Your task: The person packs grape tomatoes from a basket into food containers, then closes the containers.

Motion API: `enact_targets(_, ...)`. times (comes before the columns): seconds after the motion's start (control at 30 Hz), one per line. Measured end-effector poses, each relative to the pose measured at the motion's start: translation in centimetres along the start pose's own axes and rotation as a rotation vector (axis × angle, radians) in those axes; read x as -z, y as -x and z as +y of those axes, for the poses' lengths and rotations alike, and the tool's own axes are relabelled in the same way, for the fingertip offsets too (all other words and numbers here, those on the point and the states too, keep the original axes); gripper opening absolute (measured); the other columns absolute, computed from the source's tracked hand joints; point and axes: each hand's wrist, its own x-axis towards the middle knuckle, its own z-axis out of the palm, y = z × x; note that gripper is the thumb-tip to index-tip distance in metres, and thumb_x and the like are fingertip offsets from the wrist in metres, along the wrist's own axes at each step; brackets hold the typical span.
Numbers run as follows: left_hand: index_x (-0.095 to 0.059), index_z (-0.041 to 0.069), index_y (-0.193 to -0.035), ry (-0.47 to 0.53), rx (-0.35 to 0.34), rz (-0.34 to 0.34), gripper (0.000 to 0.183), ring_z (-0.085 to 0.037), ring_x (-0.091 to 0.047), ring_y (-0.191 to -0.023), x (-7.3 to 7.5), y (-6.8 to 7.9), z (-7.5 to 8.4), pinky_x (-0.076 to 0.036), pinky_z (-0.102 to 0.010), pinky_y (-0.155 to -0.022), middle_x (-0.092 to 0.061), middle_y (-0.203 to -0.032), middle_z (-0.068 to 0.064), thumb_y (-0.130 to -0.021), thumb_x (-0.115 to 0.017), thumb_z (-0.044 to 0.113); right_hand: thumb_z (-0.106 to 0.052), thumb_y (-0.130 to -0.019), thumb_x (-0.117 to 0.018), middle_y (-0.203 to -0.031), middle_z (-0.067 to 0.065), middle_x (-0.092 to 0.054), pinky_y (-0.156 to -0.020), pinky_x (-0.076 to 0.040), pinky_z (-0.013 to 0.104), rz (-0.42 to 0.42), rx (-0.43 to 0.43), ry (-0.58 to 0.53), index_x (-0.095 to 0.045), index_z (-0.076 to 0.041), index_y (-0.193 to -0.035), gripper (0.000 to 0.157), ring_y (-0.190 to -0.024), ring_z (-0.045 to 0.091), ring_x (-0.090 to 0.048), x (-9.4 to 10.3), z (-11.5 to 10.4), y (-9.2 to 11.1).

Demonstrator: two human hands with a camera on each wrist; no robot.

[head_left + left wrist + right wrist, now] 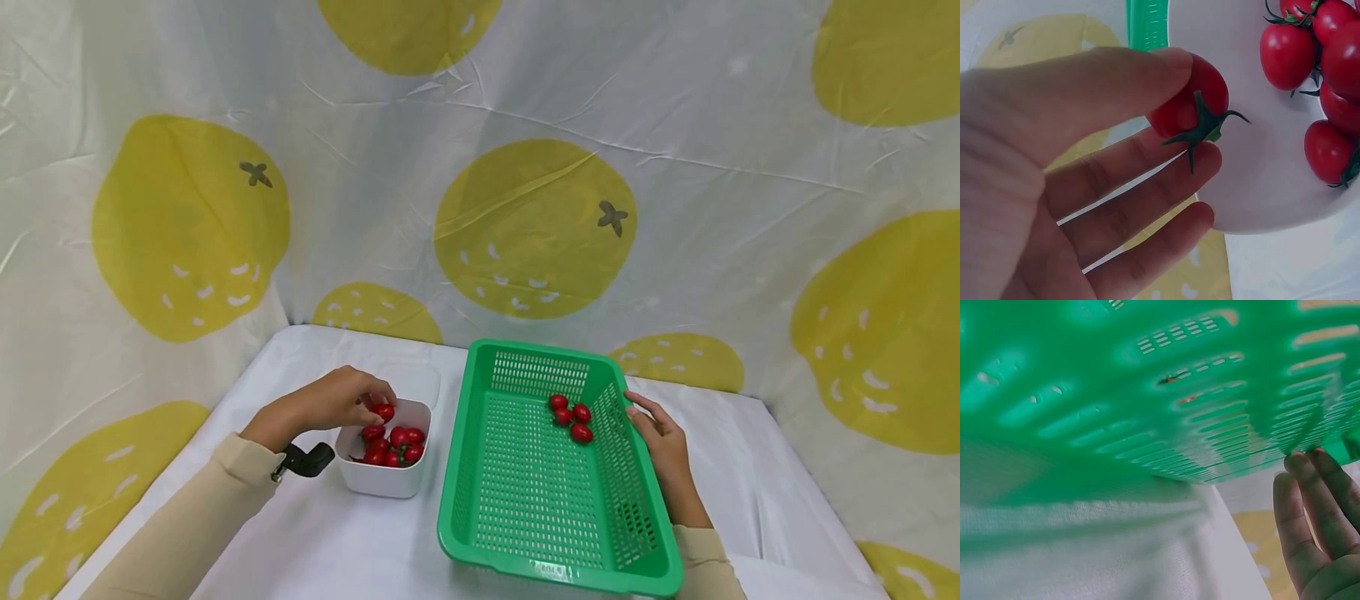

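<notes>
My left hand [330, 404] pinches one red cherry tomato [1200, 94] between thumb and fingers, above the rim of a small white square container [382, 482]. Several more cherry tomatoes [390, 454] with green stems lie inside that container. To its right stands a green perforated plastic basket [465, 542]; a small group of cherry tomatoes [581, 432] sits on its floor toward the far right. Against the basket's right side rests my right hand [666, 450], its fingers fairly straight. In the right wrist view, fingertips [1299, 464] touch the outside of the slotted wall.
White cloth covers the table [300, 533]. A pale translucent lid-like piece [412, 379] lies behind the white container. Curtain [360, 200] with yellow fruit prints hangs behind and at both sides. A black strapped device [307, 460] sits on the left wrist.
</notes>
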Motion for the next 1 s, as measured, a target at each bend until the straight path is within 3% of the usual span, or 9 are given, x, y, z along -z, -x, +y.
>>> enact_targets(0.37, -0.072, 0.009, -0.104, -0.053, -0.017, 0.051, 0.019, -0.018, -0.064, -0.091, -0.4, -0.2, -0.5, -0.056, -0.033, -0.078, -0.07, -0.101, -0.002, -0.086, -0.068, 0.005, -0.026, -0.097, -0.059, -0.101, -0.004, -0.073, -0.059, -0.056, 0.03, -0.002, 0.002, -0.022, -0.052, -0.006, -0.137, 0.046, -0.072, 0.015, -0.068, 0.0, 0.1, 0.1)
enact_targets(0.77, -0.071, 0.008, -0.106, -0.04, -0.019, 0.061, 0.021, -0.017, -0.064, -0.09, -0.3, -0.2, -0.2, -0.056, -0.026, -0.072, -0.07, -0.102, -0.005, -0.086, -0.068, 0.004, -0.026, -0.097, -0.059, -0.104, -0.007, -0.072, -0.06, -0.056, 0.029, -0.004, 0.014, -0.008, -0.052, -0.004, -0.137, 0.046, -0.074, 0.013, -0.068, 0.0, 0.1, 0.1)
enact_targets(1.0, -0.071, 0.012, -0.105, -0.08, -0.14, 0.1, 0.018, -0.013, -0.065, -0.088, 0.2, -1.2, 0.4, -0.055, -0.031, -0.076, -0.07, -0.1, -0.001, -0.087, -0.069, 0.008, -0.028, -0.097, -0.059, -0.103, -0.006, -0.072, -0.059, -0.056, 0.03, -0.006, 0.009, 0.007, -0.052, -0.007, -0.137, 0.046, -0.071, 0.015, -0.068, 0.1, 0.2, 0.1)
